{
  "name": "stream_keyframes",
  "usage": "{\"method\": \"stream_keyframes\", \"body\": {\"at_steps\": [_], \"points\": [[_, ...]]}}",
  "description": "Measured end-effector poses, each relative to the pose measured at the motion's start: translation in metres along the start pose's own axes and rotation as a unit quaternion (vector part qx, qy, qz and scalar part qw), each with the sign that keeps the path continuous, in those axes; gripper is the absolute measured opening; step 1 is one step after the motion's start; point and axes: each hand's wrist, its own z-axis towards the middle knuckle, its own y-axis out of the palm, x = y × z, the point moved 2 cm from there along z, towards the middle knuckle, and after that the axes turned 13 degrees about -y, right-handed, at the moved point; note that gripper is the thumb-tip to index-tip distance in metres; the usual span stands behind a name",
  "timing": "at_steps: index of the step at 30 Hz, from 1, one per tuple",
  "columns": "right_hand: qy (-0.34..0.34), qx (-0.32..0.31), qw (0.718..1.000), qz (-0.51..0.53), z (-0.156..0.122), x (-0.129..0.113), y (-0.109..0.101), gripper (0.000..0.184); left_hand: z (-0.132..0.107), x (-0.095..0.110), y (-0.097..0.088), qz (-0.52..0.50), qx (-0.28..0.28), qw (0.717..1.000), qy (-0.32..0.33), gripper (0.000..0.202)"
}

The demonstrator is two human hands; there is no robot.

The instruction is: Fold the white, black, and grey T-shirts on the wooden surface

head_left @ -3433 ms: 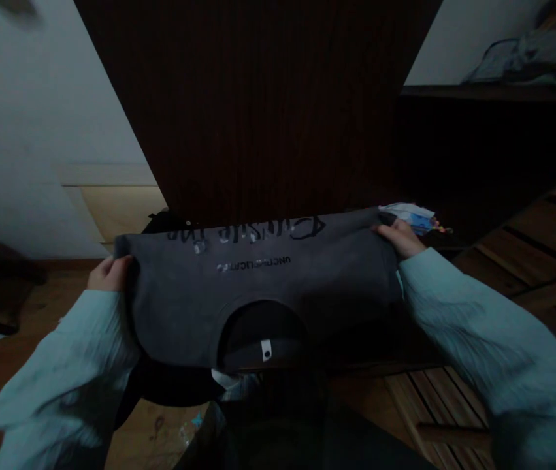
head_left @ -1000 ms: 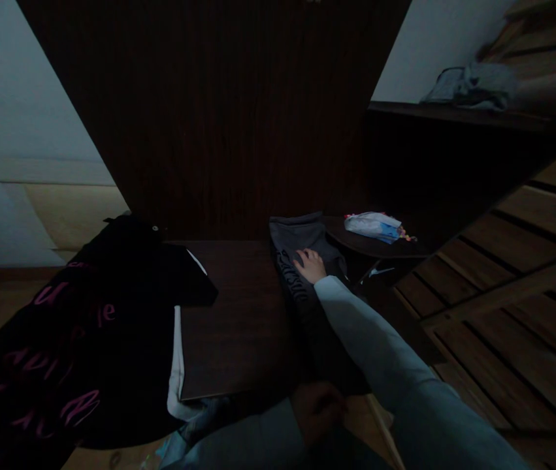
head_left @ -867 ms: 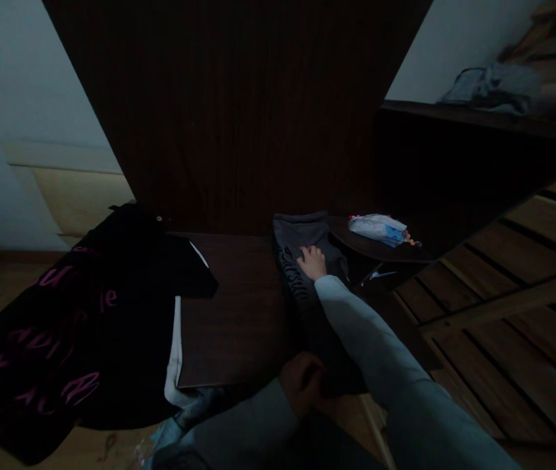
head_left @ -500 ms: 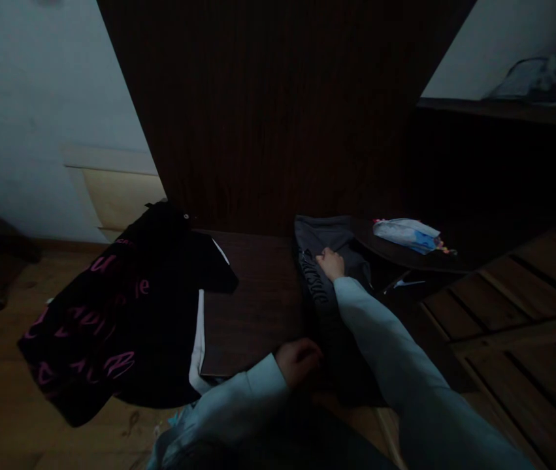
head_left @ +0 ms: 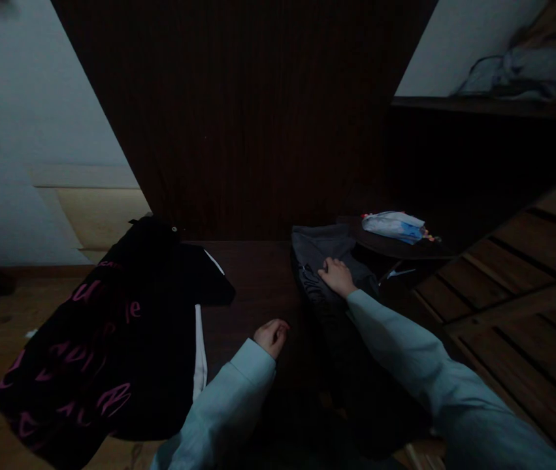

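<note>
The grey garment (head_left: 319, 241) lies along the right edge of the dark surface (head_left: 245, 274). The right hand (head_left: 337, 277) rests on it, fingers bent; whether fabric is pinched cannot be determined. The left hand (head_left: 272, 337) is curled above the surface, left of the garment; its contents are not visible. Caution: a rightward push could slip the garment over the right edge; uneven pressure could crease it.

We look from the wearer's head, forward and down, near enough that the left hand (head_left: 271, 336) and right hand (head_left: 337, 277) sit mid-frame, the dark surface (head_left: 253, 277) below us, the tall panel (head_left: 248, 117) straight ahead.
</note>
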Motion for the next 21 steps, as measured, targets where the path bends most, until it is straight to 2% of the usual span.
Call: {"method": "stream_keyframes", "body": {"at_steps": [3, 6, 9, 13, 17, 21], "points": [[-0.053, 0.035, 0.998, 0.023, 0.013, -0.002, -0.01, 0.055, 0.003, 0.001, 0.001, 0.016, -0.008, 1.0, 0.014, 0.022], [-0.08, 0.016, 0.996, 0.046, 0.037, -0.01, -0.01, 0.063, 0.005, -0.001, 0.001, 0.019, -0.004, 1.0, 0.024, 0.021], [-0.038, -0.014, 0.997, 0.073, 0.064, -0.017, -0.004, 0.064, 0.006, -0.004, 0.002, 0.016, -0.002, 0.999, 0.036, 0.023], [0.018, 0.006, 0.996, 0.085, 0.093, -0.021, 0.001, 0.059, 0.01, -0.007, 0.003, 0.022, -0.016, 0.999, 0.044, 0.026], [0.046, 0.023, 0.996, 0.071, 0.105, -0.02, 0.001, 0.046, 0.014, -0.008, 0.005, 0.025, -0.023, 0.999, 0.041, 0.025], [0.048, 0.0, 0.996, 0.071, 0.109, -0.019, 0.0, 0.043, 0.018, -0.012, 0.008, 0.021, -0.018, 0.999, 0.044, 0.024]]}}
